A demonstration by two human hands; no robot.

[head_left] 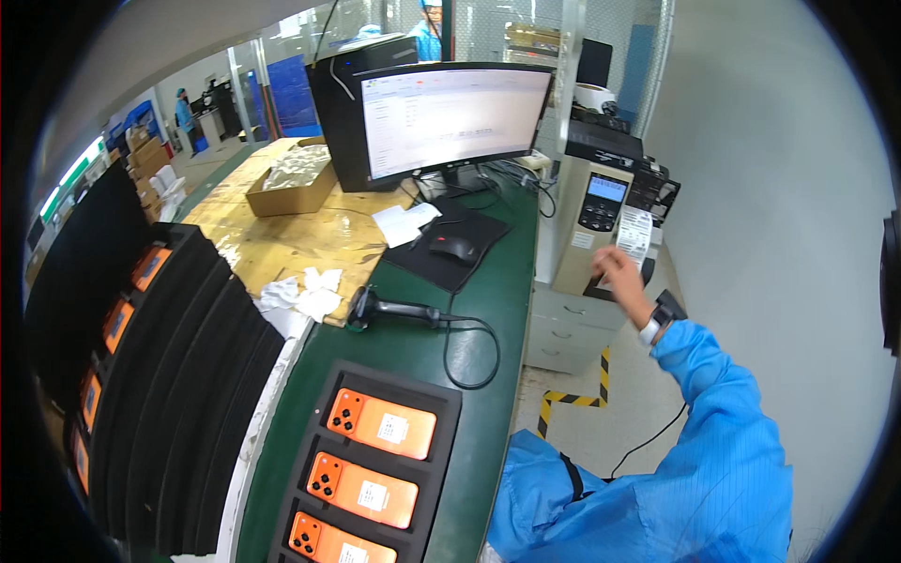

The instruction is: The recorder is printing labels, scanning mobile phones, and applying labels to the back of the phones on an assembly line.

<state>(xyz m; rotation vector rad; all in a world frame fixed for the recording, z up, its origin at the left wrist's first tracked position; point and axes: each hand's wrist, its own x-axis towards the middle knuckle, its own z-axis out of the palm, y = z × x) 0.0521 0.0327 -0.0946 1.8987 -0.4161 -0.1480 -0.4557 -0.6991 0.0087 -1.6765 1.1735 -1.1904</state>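
Observation:
My right hand (619, 274) reaches out over the front of a beige label printer (588, 220). It overlaps the lower part of a printed white label strip (634, 230) at the printer's outlet. Its fingers look bent and are a little blurred, so whether they grip the strip is unclear. A white band and a dark watch-like device (668, 306) circle my right wrist. My left hand is out of view. On the green bench, a black foam tray (453, 413) holds orange phones (382, 424) lying back up, each with a white label.
A black handheld scanner (399, 310) with a looped cable lies beyond the tray. Behind are a mouse (452, 247) on a black pad, a monitor (455, 122) and an open cardboard box (293, 183). Stacked black foam trays (188, 394) rise at left. Drawers (563, 328) stand under the printer.

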